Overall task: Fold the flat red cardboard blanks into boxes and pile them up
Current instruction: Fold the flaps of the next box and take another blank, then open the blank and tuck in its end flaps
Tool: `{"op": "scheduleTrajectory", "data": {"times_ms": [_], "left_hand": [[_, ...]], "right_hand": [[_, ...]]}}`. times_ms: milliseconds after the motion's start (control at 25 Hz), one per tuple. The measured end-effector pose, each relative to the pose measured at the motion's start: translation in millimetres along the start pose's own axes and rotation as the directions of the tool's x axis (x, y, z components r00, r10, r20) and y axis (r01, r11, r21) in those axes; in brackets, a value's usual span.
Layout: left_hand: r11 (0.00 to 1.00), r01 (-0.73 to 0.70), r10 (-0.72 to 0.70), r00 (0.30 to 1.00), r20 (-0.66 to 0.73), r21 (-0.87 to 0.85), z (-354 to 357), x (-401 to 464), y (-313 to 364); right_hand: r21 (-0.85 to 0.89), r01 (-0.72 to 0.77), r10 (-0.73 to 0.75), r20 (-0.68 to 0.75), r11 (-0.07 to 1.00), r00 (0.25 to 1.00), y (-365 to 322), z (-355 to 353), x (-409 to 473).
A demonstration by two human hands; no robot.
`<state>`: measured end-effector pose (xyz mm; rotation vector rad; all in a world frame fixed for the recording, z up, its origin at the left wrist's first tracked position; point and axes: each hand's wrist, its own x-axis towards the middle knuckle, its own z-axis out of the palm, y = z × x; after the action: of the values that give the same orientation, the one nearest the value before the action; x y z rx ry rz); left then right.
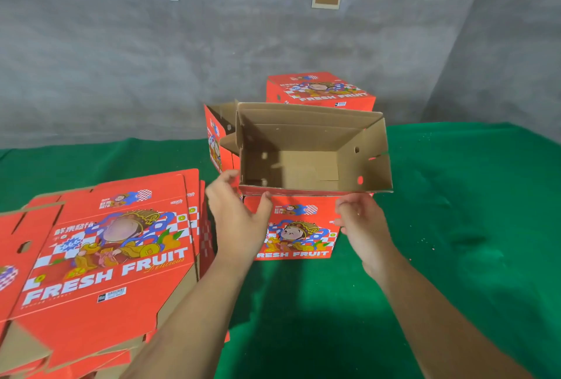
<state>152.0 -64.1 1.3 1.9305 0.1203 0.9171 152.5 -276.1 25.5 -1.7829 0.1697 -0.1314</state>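
An open-topped folded red box, brown inside, rests on a closed red "FRESH FRUIT" box in the middle of the green table. My left hand is at the upper box's near left corner, its thumb touching the near rim and fingers spread. My right hand hovers just below the near right corner with fingers curled, holding nothing. A stack of flat red blanks lies at the left. Another closed box stands behind, and a further open box is partly hidden at the back left.
The green cloth table stretches bare to the right and towards me. A grey concrete wall rises right behind the table's far edge, cornering at the right.
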Motion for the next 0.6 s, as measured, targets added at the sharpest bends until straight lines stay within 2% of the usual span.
{"op": "scheduleTrajectory", "data": {"times_ms": [120, 240, 280, 480, 560, 600], "left_hand": [[0.98, 0.181, -0.17, 0.978, 0.123, -0.084, 3, -20, -9], [0.907, 0.408, -0.399, 0.911, 0.102, -0.104, -6, -46, -20], [0.889, 0.446, -0.436, 0.893, 0.109, -0.105, -12, -53, -22], [0.913, 0.382, -0.358, 0.919, 0.168, -0.144, -47, -64, -25], [0.945, 0.32, -0.31, 0.941, 0.135, -0.061, -64, -58, -28], [0.963, 0.264, -0.269, 0.957, 0.11, 0.059, -72, -54, -34]], "right_hand": [[-0.166, -0.029, 0.067, 0.228, 0.986, 0.971, 9, 11, -13], [-0.156, -0.029, 0.081, 0.336, 0.987, 0.938, 20, 33, -30], [-0.151, -0.035, 0.089, 0.362, 0.988, 0.928, 22, 43, -36], [-0.108, -0.073, 0.114, 0.438, 0.991, 0.892, 20, 104, -57], [-0.077, -0.138, 0.157, 0.463, 0.988, 0.872, 18, 127, -64], [-0.073, -0.177, 0.19, 0.481, 0.981, 0.856, 17, 138, -68]]}}
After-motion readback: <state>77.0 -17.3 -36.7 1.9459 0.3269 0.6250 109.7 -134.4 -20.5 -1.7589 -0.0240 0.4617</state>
